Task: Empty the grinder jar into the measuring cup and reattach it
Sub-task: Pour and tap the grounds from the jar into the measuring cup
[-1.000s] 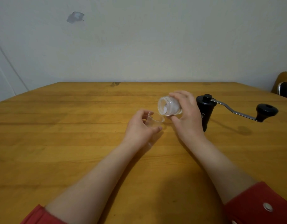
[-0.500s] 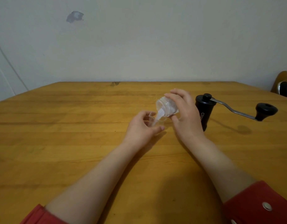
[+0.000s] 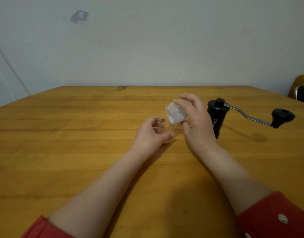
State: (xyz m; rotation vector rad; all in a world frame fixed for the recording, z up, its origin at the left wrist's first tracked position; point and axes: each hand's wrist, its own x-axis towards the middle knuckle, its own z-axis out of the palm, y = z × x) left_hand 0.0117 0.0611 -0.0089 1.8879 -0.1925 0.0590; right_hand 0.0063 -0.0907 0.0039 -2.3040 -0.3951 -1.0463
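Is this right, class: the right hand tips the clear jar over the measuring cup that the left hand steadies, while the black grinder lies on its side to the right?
One detail is wrong. In the head view the black grinder stands upright on the table, not on its side. The rest holds: the right hand tips the clear jar over the measuring cup, steadied by the left hand.

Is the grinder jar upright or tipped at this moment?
Tipped. The right hand holds the clear grinder jar on its side, mouth angled down toward the measuring cup steadied by the left hand.
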